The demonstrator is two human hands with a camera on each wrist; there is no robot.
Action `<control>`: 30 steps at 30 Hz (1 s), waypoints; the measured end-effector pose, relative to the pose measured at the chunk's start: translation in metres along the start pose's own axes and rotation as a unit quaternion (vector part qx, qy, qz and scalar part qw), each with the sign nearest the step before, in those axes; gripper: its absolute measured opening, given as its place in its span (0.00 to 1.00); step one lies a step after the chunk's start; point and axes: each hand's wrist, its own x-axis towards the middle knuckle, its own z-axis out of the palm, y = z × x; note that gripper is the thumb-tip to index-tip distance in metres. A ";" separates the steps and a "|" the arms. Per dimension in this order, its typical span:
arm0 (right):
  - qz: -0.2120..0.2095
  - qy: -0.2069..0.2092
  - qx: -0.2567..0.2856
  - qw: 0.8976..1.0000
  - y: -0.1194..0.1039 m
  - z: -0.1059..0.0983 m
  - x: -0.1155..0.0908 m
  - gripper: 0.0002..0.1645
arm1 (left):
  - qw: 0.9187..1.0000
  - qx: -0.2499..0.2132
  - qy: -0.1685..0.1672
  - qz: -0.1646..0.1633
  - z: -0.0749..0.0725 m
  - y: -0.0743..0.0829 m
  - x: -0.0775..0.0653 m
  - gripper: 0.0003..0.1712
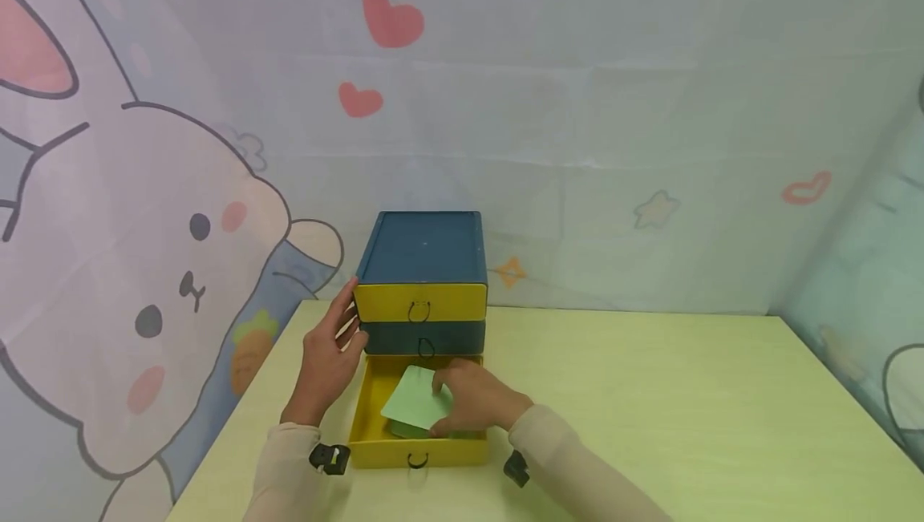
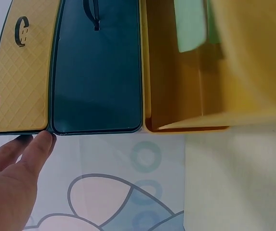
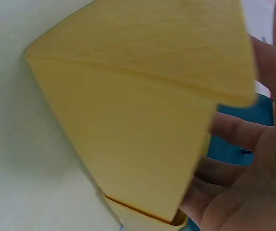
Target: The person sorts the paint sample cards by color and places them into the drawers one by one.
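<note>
A drawer unit with a dark blue top (image 1: 424, 248) stands on the table, its bottom yellow drawer (image 1: 382, 451) pulled out. Inside that drawer is a light green sheet (image 1: 413, 398), tilted above a darker green piece (image 1: 407, 430). My right hand (image 1: 476, 400) reaches over the drawer's right side and grips the light sheet by its right edge; in the right wrist view the drawer hides the fingertips. Against the unit's left side rests my left hand (image 1: 328, 366), fingers extended near the top yellow drawer (image 2: 24, 72) and the dark teal middle drawer (image 2: 99, 72).
The pale yellow tabletop (image 1: 650, 402) extends to the right of the unit. Behind it hangs a cloth backdrop (image 1: 577, 129) printed with a rabbit and hearts. Small black loop handles (image 1: 419, 460) stick out from the drawer fronts.
</note>
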 end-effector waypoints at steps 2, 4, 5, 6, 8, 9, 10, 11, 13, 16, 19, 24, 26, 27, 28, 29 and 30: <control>0.000 0.003 -0.019 1.000 -0.001 0.003 0.001 0.33 | 1.000 0.001 0.001 0.001 0.000 0.000 0.000 0.43; 0.000 0.007 -0.043 0.999 -0.001 0.007 0.002 0.33 | 1.000 0.002 0.002 0.003 0.001 0.000 0.000 0.43; 0.001 0.007 -0.056 0.998 -0.001 0.009 0.003 0.33 | 1.000 0.001 0.002 0.004 0.001 0.000 0.000 0.43; 0.004 0.005 -0.072 0.997 -0.001 0.011 0.003 0.32 | 1.000 0.002 0.001 0.005 0.001 0.000 0.000 0.43; 0.008 0.003 -0.100 0.995 -0.001 0.015 0.004 0.31 | 1.000 0.002 0.001 0.006 0.001 0.001 0.000 0.43; 0.009 0.003 -0.114 0.993 -0.001 0.017 0.005 0.31 | 1.000 0.003 0.000 0.006 0.001 0.001 0.000 0.43; 0.010 0.002 -0.126 0.992 -0.001 0.019 0.005 0.31 | 1.000 0.005 0.000 0.007 0.002 0.000 0.000 0.43; 0.010 0.002 -0.134 0.991 -0.001 0.020 0.006 0.30 | 1.000 0.005 -0.001 0.008 0.002 0.000 0.001 0.43; 0.012 0.004 -0.147 0.989 -0.001 0.023 0.006 0.29 | 1.000 0.006 -0.003 0.008 0.002 0.000 0.001 0.43; 0.015 0.003 -0.159 0.987 -0.001 0.025 0.007 0.26 | 1.000 0.009 -0.006 0.008 0.002 0.000 0.001 0.43; 0.018 -0.001 -0.175 0.984 -0.002 0.027 0.008 0.24 | 1.000 0.010 -0.005 0.004 0.002 0.002 0.000 0.43; 0.022 -0.004 -0.192 0.981 -0.005 0.026 0.010 0.25 | 1.000 0.009 -0.003 -0.001 0.001 0.000 0.000 0.43; 0.025 -0.007 -0.191 0.981 -0.006 0.024 0.009 0.25 | 1.000 0.008 -0.003 0.000 0.001 0.001 0.000 0.43; 0.026 -0.010 -0.187 0.982 -0.006 0.023 0.009 0.24 | 1.000 0.009 -0.004 0.000 0.001 0.001 0.000 0.43; 0.025 -0.013 -0.181 0.983 -0.007 0.022 0.008 0.23 | 1.000 0.010 -0.004 0.000 0.001 0.000 0.001 0.43; 0.025 -0.017 -0.175 0.984 -0.007 0.021 0.008 0.23 | 1.000 0.012 -0.005 -0.001 0.001 0.000 0.001 0.44; 0.026 -0.023 -0.169 0.985 -0.007 0.019 0.007 0.23 | 1.000 0.011 -0.005 -0.001 0.001 0.000 0.001 0.44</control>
